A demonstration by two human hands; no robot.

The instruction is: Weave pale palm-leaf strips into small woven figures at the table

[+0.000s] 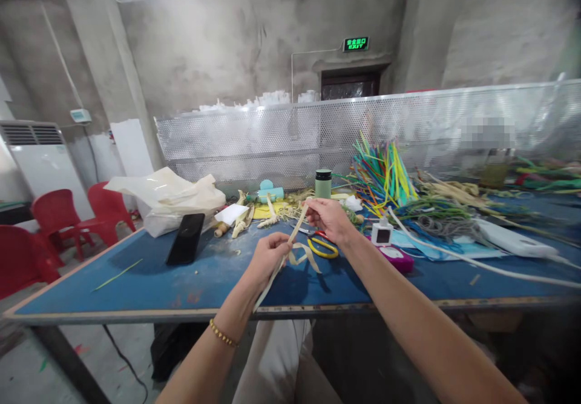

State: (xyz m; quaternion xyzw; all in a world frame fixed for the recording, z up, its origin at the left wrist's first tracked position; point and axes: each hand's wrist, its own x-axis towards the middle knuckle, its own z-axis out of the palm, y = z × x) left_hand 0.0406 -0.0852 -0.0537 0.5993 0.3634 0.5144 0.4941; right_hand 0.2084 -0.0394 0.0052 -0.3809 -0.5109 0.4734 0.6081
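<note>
A long, pale flat strip (298, 225) is stretched between my two hands above the table's front part. My left hand (269, 258) pinches its lower portion, and one end trails down toward the table edge. Higher up and to the right, my right hand (330, 218) has its fingertips closed on the upper end. A curled length of similar strip (310, 257) hangs beside the left fingers; whether it is the same piece I cannot tell. Behind the hands lies a pair of scissors (325, 249) with yellow and red showing on the handles, partly hidden by my right hand.
On the blue table (154, 295) lie a black phone (185, 239), a white plastic bag (167, 195), a green jar (323, 185), a bundle of coloured strips (385, 177), a purple box (399, 260) and a white cable (463, 261). A perforated metal screen (254, 137) stands behind.
</note>
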